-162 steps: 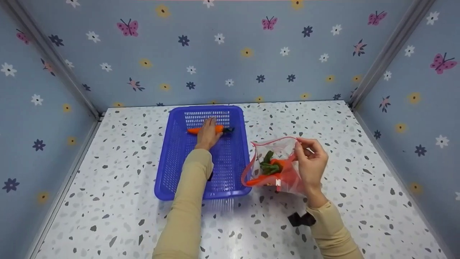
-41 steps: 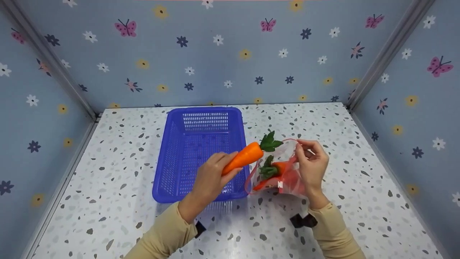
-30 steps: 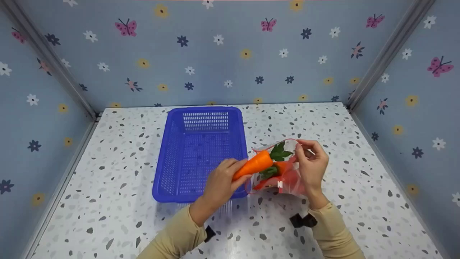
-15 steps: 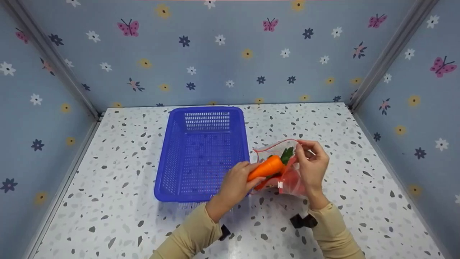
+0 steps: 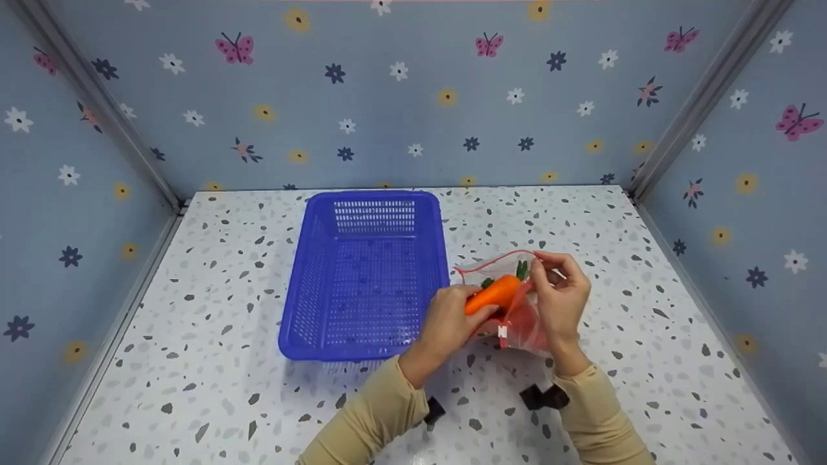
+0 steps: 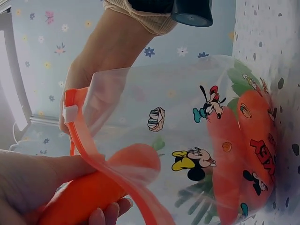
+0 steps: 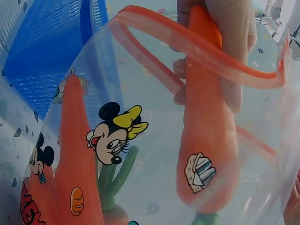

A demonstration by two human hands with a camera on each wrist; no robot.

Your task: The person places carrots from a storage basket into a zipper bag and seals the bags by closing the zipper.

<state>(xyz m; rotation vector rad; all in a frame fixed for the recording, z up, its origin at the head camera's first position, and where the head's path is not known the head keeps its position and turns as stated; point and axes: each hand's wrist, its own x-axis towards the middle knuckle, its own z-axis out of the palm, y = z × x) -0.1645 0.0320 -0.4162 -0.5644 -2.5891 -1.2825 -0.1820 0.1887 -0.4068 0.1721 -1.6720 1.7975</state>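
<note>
My left hand (image 5: 446, 323) grips an orange carrot (image 5: 497, 294) by its narrow end. Leafy top first, the carrot is inside the mouth of a clear zip bag (image 5: 526, 332) with a red rim and cartoon prints. Through the bag wall in the right wrist view, the carrot's thick end (image 7: 208, 168) points down. My right hand (image 5: 562, 297) pinches the bag's rim at the right side, holding the mouth apart. More carrots (image 6: 227, 164) with green tops lie in the bag's lower part, seen in the left wrist view. A white slider (image 6: 70, 114) sits on the rim.
A blue plastic basket (image 5: 292, 310) with slotted walls stands just left of the bag, nothing seen in it. Both rest on a white speckled tabletop (image 5: 219, 310). Flower-patterned panels (image 5: 413, 116) enclose the back and sides.
My left hand took the carrot from the basket, carried it right to the bag and lowered its leafy end inside. My right hand has kept its hold on the rim.
</note>
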